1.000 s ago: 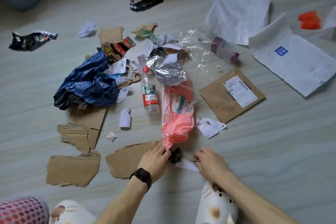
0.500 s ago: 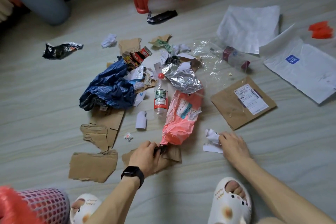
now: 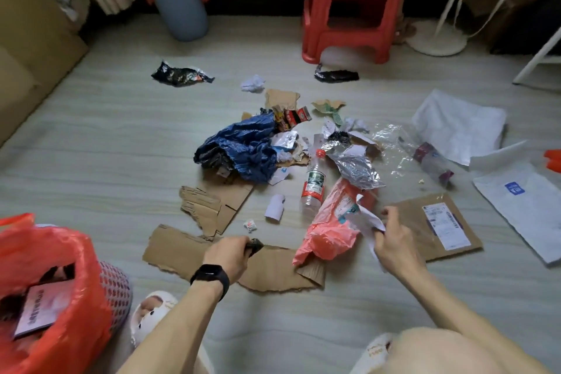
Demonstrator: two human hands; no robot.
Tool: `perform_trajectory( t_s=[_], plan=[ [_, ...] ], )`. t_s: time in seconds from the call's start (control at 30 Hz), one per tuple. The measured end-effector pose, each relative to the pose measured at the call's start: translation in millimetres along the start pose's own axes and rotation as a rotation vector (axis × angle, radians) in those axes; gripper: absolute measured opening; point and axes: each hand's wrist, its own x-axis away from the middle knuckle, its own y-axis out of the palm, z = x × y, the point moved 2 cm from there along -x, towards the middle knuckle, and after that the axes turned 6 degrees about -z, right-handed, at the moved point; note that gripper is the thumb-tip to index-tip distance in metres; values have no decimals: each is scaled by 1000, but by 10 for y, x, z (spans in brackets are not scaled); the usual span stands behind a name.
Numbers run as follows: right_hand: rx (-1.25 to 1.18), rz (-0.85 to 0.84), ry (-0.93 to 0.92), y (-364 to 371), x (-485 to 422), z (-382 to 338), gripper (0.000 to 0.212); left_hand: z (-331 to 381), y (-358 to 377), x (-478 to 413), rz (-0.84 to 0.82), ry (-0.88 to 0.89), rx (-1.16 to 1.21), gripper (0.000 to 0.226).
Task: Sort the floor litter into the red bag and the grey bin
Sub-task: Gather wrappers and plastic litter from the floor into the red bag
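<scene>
My left hand [image 3: 228,255] grips a small dark scrap [image 3: 254,244] above a torn strip of cardboard [image 3: 179,247]. My right hand [image 3: 393,238] holds a crumpled white paper [image 3: 365,220] lifted off the floor, beside a pink plastic bag [image 3: 329,231]. The red bag [image 3: 57,297], open and holding some rubbish, stands at the near left in a mesh basket. The grey bin [image 3: 182,0], lined with a red bag, stands far off by the wall. Litter lies between: a blue plastic bag [image 3: 246,146], a clear bottle [image 3: 312,185], silver foil [image 3: 353,165] and cardboard pieces [image 3: 212,200].
A red stool [image 3: 349,6] stands at the back wall. White mailers [image 3: 458,124] and a brown envelope [image 3: 437,225] lie to the right, a black wrapper [image 3: 180,74] to the far left. My slippered feet [image 3: 151,316] are at the near edge.
My view has tilted up, bringing the grey bin and the red bag into sight. My right hand has lifted the white paper off the floor. My left hand still holds the dark scrap.
</scene>
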Motion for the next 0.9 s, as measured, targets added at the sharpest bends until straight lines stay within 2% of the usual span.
perform_trajectory(
  t_s=[0.07,0.17,0.27,0.37,0.43,0.67,0.83,0.9],
  plan=[
    [26,-10,-69,-59,-147,-267,33,-90,-24,3,11,-7,5,21],
    [134,-110,-167,61,-377,-715,15,-261,-24,-25,6,-25,31,24],
    [252,-294,-252,363,-630,-1077,8,-376,11,-129,-8,-49,85,26],
    [432,-540,-352,842,-971,-1342,20,-477,97,-355,-55,-81,155,28],
    [538,-621,-403,1122,-1167,-1439,29,-483,155,-522,-81,-94,180,29],
    [712,-664,-520,1765,-1616,-1606,33,-445,377,-1156,-139,55,23,31],
    [510,-640,-414,1880,-1686,-1428,21,-409,409,-1286,-129,43,-50,29],
    [413,-639,-345,1785,-1774,-1416,26,-412,420,-1304,-118,20,-15,39]
  ],
)
